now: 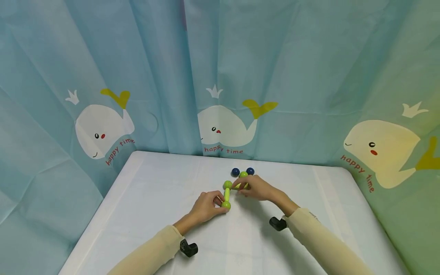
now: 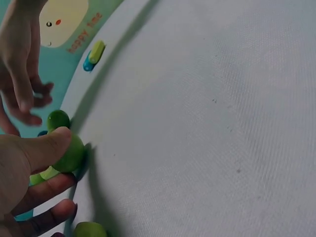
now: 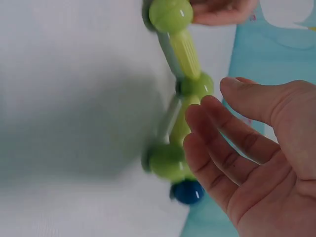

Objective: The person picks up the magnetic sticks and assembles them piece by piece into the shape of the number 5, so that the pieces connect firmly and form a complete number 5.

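Observation:
A chain of green balls and yellow-green rods, like a ball-and-rod building toy, lies near the back of the white table. My left hand (image 1: 205, 206) pinches the green ball (image 1: 225, 205) at its near end between thumb and fingers. From there a rod (image 1: 227, 195) runs to a middle green ball (image 1: 227, 185), and a second rod (image 3: 180, 123) leads to a far green ball (image 1: 243, 174). Beside this second rod is my right hand (image 1: 257, 187), its fingers loosely bent and apart with nothing between them in the right wrist view.
Two dark blue balls (image 1: 235, 172) (image 1: 250, 171) sit behind the chain, close to the table's back edge. A yellow-green rod (image 2: 97, 51) and a blue piece (image 2: 88, 64) show farther off in the left wrist view. A whale-print curtain (image 1: 165, 76) hangs behind the white table (image 1: 154, 191).

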`<action>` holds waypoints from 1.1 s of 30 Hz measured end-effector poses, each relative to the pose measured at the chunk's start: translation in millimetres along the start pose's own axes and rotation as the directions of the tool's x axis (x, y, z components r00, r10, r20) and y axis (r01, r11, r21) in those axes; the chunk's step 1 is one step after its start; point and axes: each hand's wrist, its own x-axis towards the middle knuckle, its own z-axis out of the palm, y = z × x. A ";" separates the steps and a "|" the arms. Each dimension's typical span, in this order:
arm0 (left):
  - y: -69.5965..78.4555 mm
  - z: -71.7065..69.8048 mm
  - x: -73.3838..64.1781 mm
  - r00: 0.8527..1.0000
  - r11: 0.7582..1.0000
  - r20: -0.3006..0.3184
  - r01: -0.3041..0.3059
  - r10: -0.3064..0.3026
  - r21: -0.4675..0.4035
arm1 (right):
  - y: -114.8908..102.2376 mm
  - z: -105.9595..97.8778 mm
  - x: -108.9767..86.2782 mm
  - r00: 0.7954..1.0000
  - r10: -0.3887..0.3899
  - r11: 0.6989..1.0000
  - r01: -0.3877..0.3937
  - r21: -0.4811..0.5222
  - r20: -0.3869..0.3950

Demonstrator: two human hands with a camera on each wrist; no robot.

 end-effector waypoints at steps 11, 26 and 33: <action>1.2 -5.0 2.1 0.998 1.000 0.055 -0.002 0.002 0.008 | 17.2 -44.0 -51.4 0.994 0.038 0.991 -0.050 -0.126 -0.099; 0.2 -3.8 5.9 0.999 1.000 0.050 0.003 -0.004 0.028 | 51.8 -54.4 -89.5 0.979 0.171 0.971 -0.186 -0.148 -0.108; 0.4 -2.9 7.1 0.999 1.000 0.046 0.005 -0.006 0.009 | 78.2 -50.3 -94.0 0.977 0.214 0.971 -0.214 -0.104 -0.012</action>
